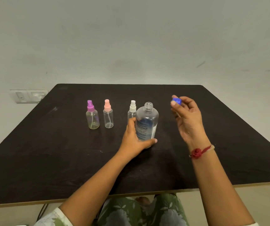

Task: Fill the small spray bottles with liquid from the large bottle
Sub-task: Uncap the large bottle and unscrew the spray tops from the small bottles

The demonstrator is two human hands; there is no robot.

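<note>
One large clear bottle (147, 121), uncapped at its threaded neck and printed with a blue label, is gripped near the middle of the dark table (49, 152) by the left hand (133, 141), whose fingers are curled round it. One blue cap (176, 101) is pinched by the raised right hand (188, 118). Three small spray bottles are lined up leftward: the white-topped bottle (132, 110), the pink-topped bottle (108, 116) and the purple-topped bottle (92, 116).

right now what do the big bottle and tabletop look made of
Large bottle: clear glossy plastic, probably; see-through, with moulded neck threads. Tabletop: dark matte, likely laminate over board; pale edge shows along the front.
</note>
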